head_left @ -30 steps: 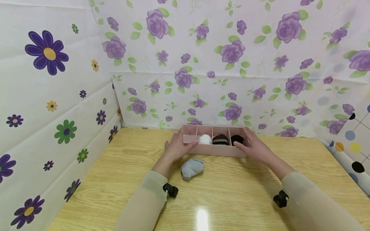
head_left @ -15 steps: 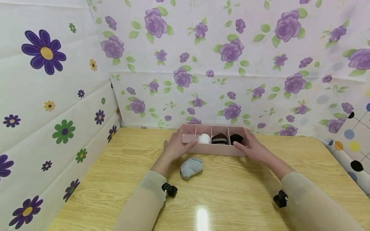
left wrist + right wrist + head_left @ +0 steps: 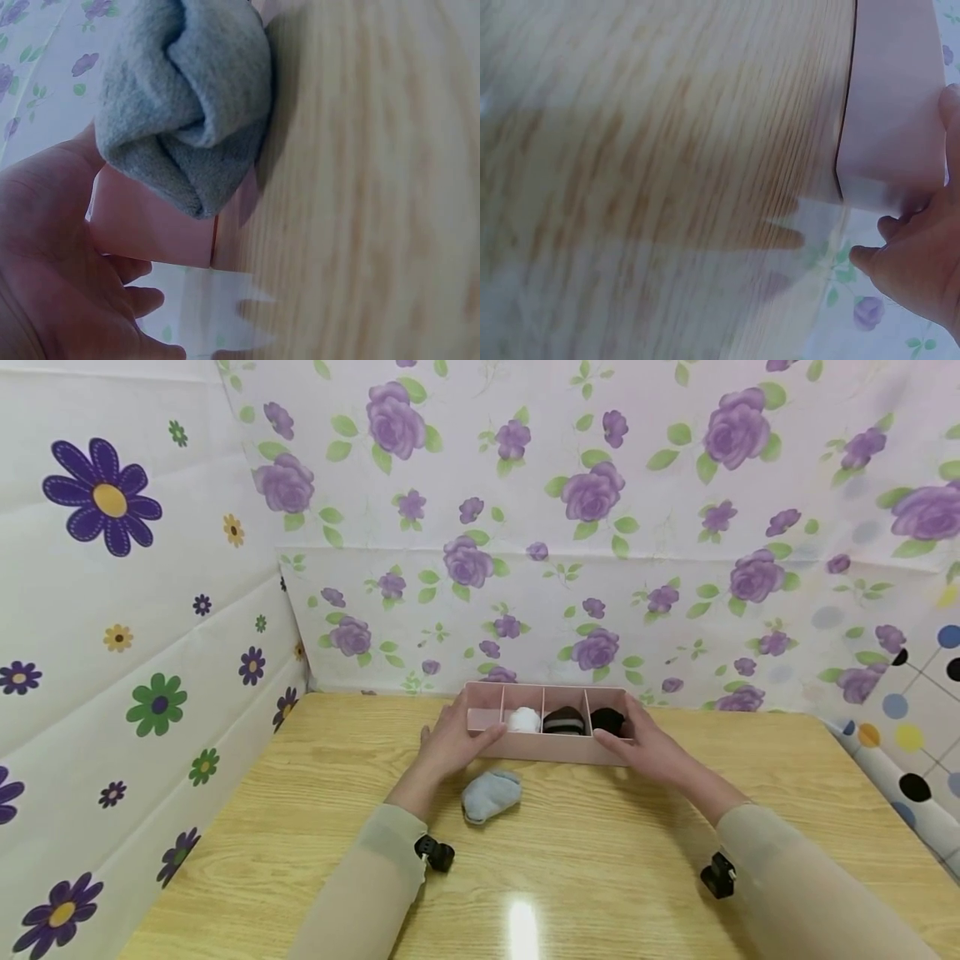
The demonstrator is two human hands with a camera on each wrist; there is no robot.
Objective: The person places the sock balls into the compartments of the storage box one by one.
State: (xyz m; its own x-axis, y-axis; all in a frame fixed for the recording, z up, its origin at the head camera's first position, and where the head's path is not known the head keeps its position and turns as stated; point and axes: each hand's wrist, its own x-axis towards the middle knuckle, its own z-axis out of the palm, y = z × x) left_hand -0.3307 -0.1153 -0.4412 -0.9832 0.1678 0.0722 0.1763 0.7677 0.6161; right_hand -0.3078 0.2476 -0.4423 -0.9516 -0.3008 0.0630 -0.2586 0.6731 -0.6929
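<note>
A pink divided box (image 3: 555, 747) stands near the back of the table. My left hand (image 3: 453, 742) grips its left end, thumb over the front rim. The right hand (image 3: 652, 745) holds the opposite end the same way. Inside, a white rolled sock (image 3: 524, 720), a striped dark rolled sock (image 3: 564, 721) and a black rolled sock (image 3: 607, 721) sit in separate compartments; the leftmost compartment shows a bare bottom. In front of the box, a grey-blue rolled sock (image 3: 491, 796) lies on the table, close to the left wrist. It looms large in the left wrist view (image 3: 187, 105).
The wooden table (image 3: 585, 860) meets a flowered cloth wall (image 3: 540, 527) just behind the box. Another flower-printed sheet (image 3: 150, 610) closes off the left side, and a dotted cloth (image 3: 915, 743) hangs at the right edge.
The head view has turned slightly right, so everything appears shifted a little left. Both hands keep their hold on the box, and the loose sock stays put.
</note>
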